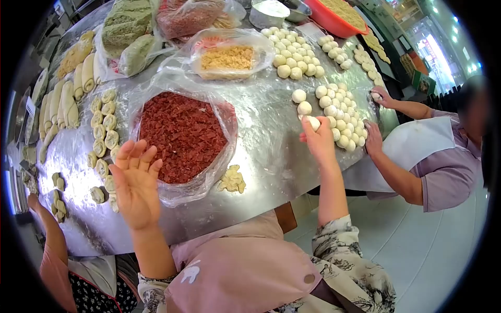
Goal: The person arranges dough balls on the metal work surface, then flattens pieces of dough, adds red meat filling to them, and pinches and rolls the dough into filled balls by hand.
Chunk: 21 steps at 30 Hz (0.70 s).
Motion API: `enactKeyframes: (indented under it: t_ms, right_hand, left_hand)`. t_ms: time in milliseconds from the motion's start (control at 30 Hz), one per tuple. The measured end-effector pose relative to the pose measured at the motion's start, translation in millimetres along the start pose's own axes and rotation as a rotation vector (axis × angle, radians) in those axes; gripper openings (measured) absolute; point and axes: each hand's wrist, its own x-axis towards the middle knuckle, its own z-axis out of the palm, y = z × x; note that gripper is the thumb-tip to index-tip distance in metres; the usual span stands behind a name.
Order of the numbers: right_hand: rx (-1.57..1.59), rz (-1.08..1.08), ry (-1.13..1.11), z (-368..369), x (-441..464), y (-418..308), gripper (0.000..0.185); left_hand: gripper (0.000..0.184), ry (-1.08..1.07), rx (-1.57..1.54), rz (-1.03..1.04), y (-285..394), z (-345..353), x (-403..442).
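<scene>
My right hand (319, 140) grips a white dough ball (313, 123) at the near end of a short row of balls. Right beside it lies a dense group of round dough balls (342, 112). My left hand (138, 190) is raised, palm up with fingers apart, holding nothing. It hovers between a bowl lined with clear plastic and full of dark red chopped filling (180, 135) and rows of small coiled dough pieces (110, 139). A flattened lump of pale dough (232, 179) rests on the metal table (266, 172) near its front edge.
Behind the red filling stand a tray of yellow crumbly filling (227, 57) and bags of green filling (128, 28). Dough rolls (68, 104) line the left. A co-worker (443, 151) handles balls at the right; another person's arm (52, 229) shows at lower left.
</scene>
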Motion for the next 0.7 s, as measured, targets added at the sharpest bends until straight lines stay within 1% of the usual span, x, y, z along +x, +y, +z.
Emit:
enactKeyframes:
  t_ms: [33, 67, 100, 133, 233, 333, 433, 533, 600, 633, 700]
  right_hand:
    - [-0.146, -0.087, 0.053, -6.1, 14.1, 19.5, 0.044]
    - [-0.292, -0.176, 0.106, -9.1, 28.5, 42.3, 0.044]
    - [-0.440, -0.263, 0.158, -10.5, 34.5, 46.3, 0.044]
    - [-0.453, -0.249, 0.113, -12.4, 40.9, 49.2, 0.042]
    - [-0.614, -0.264, 0.029, -9.4, 61.3, 56.9, 0.044]
    - [-0.694, -0.272, 0.024, 1.3, 72.1, 62.8, 0.047]
    - [-0.733, -0.225, 0.005, 9.6, 70.3, 61.4, 0.048]
    - [-0.719, -0.136, -0.050, 8.1, 69.9, 47.9, 0.057]
    - [-0.695, -0.209, -0.058, 0.3, 64.6, 45.8, 0.068]
    - [-0.684, -0.245, -0.064, -3.1, 59.7, 45.5, 0.073]
    - [-0.606, -0.344, 0.085, -6.9, 40.8, 47.3, 0.080]
  left_hand:
    - [0.053, 0.034, 0.018, -0.008, 0.4, 0.8, -0.7]
    - [0.046, 0.051, 0.056, -0.025, -0.3, 7.1, -1.7]
    - [0.044, 0.036, 0.070, -0.052, -2.0, 7.7, -2.3]
    - [0.043, 0.020, 0.083, -0.078, -3.6, 7.7, -2.5]
    - [0.039, 0.001, 0.128, -0.114, -2.5, 15.3, -3.0]
    - [0.039, -0.004, 0.162, -0.120, -0.1, 14.7, -5.8]
    - [0.039, -0.013, 0.161, -0.129, 1.9, 8.9, -9.4]
    - [0.039, 0.005, 0.153, -0.162, 2.5, 3.8, -12.6]
    - [0.038, 0.041, 0.159, -0.181, 5.0, 0.0, -17.6]
    - [0.039, 0.056, 0.185, -0.145, 10.6, -4.0, -21.5]
    - [0.041, 0.091, 0.236, -0.075, 28.6, -21.9, -33.7]
